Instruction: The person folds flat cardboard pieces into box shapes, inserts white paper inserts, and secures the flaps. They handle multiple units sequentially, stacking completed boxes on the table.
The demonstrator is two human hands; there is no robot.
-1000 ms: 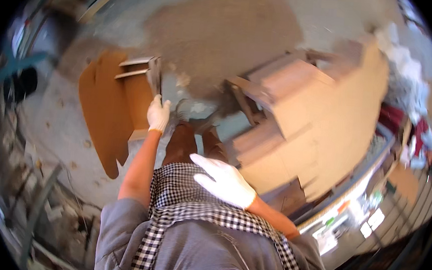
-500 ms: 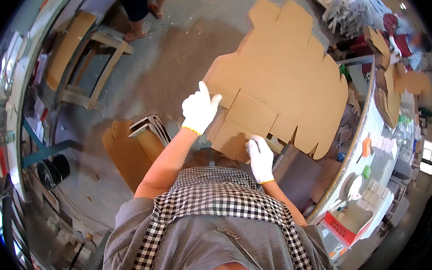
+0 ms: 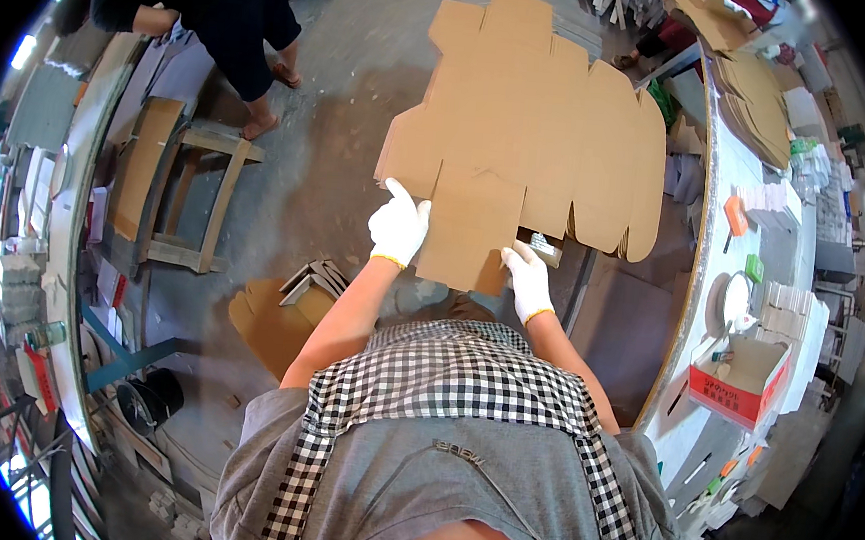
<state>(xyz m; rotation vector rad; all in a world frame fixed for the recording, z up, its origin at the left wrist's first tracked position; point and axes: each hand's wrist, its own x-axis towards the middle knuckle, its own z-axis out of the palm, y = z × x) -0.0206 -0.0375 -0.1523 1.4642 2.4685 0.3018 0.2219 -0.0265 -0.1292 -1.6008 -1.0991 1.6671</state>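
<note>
A large die-cut cardboard sheet (image 3: pixel 504 114) lies in front of me on top of a stack of like sheets, whose edges show along its left side. My left hand (image 3: pixel 398 230), in a white glove with a yellow cuff, is at the left edge of the narrow near flap. Its index finger and thumb are apart, and the thumb touches the cardboard. On the flap's right edge, my right hand (image 3: pixel 528 285), gloved the same way, pinches the cardboard near its corner. The undersides of both hands are hidden.
To my right runs a long table (image 3: pixel 675 387) with a red-and-white box (image 3: pixel 736 377), an orange tool (image 3: pixel 735 216) and cardboard pieces. At left stand a wooden frame (image 3: pixel 212 199) and a bending person (image 3: pixel 210 14). Folded cardboard (image 3: pixel 273 324) lies on the floor.
The sheet now lies straighter before me, its near flap squared toward my body. My right hand has closed on the flap's edge. At the left, the other person's bent upper body has come into view.
</note>
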